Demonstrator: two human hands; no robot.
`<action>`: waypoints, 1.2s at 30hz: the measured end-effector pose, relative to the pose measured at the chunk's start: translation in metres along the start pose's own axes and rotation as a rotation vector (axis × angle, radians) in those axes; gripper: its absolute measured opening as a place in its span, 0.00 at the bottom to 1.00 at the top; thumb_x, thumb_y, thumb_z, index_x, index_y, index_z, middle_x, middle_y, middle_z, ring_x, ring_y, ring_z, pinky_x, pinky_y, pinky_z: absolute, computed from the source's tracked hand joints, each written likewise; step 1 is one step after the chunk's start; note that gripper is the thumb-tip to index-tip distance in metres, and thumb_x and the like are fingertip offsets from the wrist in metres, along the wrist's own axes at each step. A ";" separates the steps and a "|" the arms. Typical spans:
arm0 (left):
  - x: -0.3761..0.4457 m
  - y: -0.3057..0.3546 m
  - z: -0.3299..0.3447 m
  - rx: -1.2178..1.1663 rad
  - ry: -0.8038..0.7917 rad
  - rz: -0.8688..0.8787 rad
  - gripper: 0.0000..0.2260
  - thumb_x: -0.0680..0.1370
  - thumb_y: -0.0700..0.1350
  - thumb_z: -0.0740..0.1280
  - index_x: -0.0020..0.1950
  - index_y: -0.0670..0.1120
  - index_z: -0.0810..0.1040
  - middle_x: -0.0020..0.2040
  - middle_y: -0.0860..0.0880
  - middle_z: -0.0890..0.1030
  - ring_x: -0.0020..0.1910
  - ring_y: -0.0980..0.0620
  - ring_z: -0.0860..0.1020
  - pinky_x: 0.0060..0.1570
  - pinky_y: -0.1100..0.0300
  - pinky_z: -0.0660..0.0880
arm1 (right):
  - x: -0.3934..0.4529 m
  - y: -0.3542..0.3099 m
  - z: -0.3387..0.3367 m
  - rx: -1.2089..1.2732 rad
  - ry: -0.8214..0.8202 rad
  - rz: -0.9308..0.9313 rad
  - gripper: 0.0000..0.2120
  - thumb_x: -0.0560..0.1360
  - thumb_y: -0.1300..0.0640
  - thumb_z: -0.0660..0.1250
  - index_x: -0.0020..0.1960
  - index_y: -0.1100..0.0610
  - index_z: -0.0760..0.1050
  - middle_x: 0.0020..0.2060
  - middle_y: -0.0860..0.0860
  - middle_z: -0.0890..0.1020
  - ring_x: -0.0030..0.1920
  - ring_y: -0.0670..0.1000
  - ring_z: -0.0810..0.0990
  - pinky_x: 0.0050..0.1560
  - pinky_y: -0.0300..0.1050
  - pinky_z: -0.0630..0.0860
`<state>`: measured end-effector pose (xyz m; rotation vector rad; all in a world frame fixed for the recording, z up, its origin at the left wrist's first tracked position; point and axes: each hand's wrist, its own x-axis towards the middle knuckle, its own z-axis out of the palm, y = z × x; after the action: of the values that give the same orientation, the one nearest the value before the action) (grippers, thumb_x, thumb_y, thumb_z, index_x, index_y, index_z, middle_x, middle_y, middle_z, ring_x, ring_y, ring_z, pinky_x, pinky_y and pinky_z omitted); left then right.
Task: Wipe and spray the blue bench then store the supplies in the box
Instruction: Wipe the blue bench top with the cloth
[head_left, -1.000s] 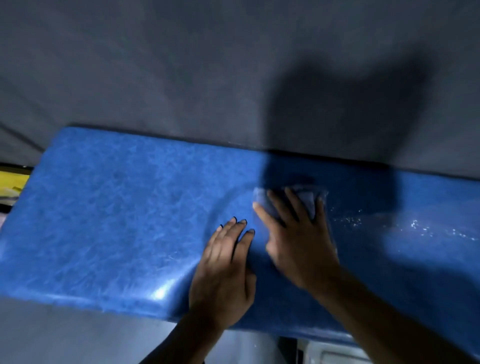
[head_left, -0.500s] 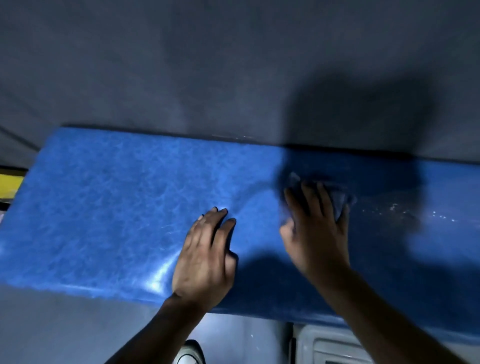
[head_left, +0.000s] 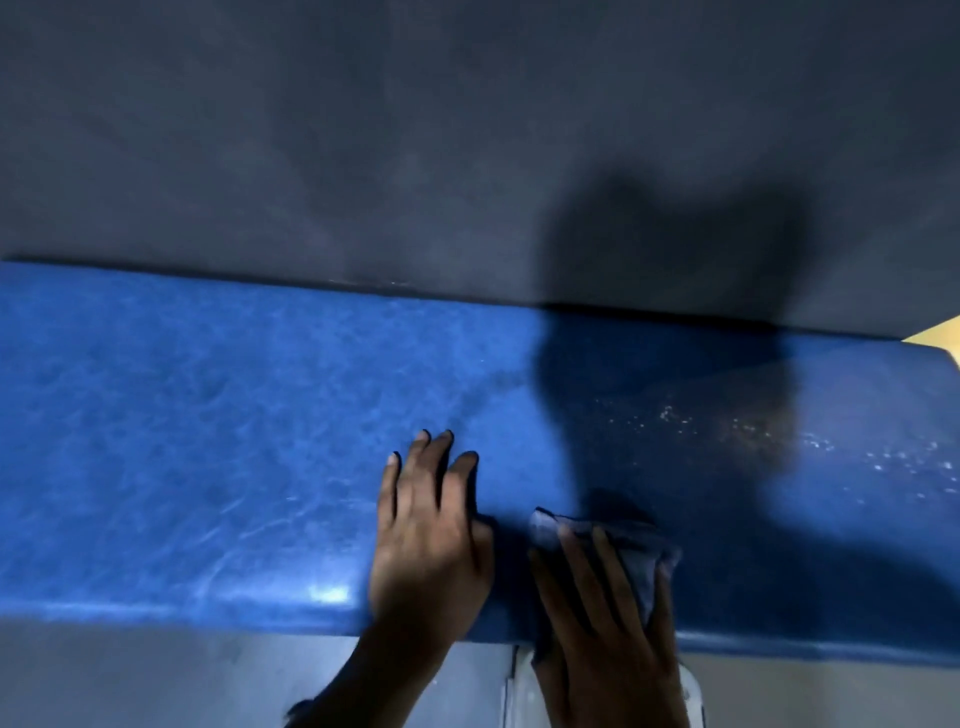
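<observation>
Wiping looks underway: the right hand (head_left: 605, 618) presses a cloth (head_left: 636, 558) flat-fingered on the blue bench (head_left: 208, 441) at the lower centre, the left hand (head_left: 428, 540) rests open beside it, and droplets (head_left: 753, 431) at the right probably need wiping next.

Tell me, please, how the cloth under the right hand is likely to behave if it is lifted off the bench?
The cloth looks soft and bunched under the right hand, so it would probably hang limp. It seems thin, so likely light. Droplets dot the blue bench, so it may be damp.
</observation>
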<state>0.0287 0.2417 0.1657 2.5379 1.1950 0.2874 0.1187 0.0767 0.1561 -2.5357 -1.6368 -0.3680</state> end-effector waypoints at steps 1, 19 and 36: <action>0.000 0.000 0.002 0.008 0.013 -0.018 0.24 0.71 0.42 0.66 0.68 0.44 0.76 0.74 0.41 0.72 0.79 0.41 0.65 0.77 0.39 0.60 | 0.003 0.001 0.001 0.010 -0.021 -0.031 0.36 0.61 0.53 0.74 0.70 0.49 0.77 0.73 0.50 0.75 0.74 0.56 0.73 0.69 0.74 0.67; 0.004 -0.008 0.012 0.015 0.080 -0.023 0.28 0.69 0.44 0.62 0.69 0.41 0.75 0.73 0.43 0.73 0.78 0.43 0.67 0.76 0.39 0.61 | 0.227 0.023 0.045 0.135 -0.351 -0.022 0.33 0.72 0.45 0.49 0.77 0.42 0.66 0.79 0.52 0.65 0.81 0.58 0.56 0.71 0.80 0.49; 0.003 0.002 0.004 0.037 0.031 -0.059 0.27 0.71 0.44 0.58 0.70 0.41 0.73 0.74 0.41 0.71 0.79 0.41 0.64 0.78 0.39 0.57 | 0.033 0.057 -0.013 0.158 -0.219 0.093 0.32 0.66 0.49 0.67 0.71 0.44 0.75 0.77 0.51 0.71 0.79 0.58 0.65 0.71 0.75 0.61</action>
<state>0.0331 0.2422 0.1623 2.5328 1.2965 0.2943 0.1816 0.0790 0.1800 -2.5946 -1.5373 0.0482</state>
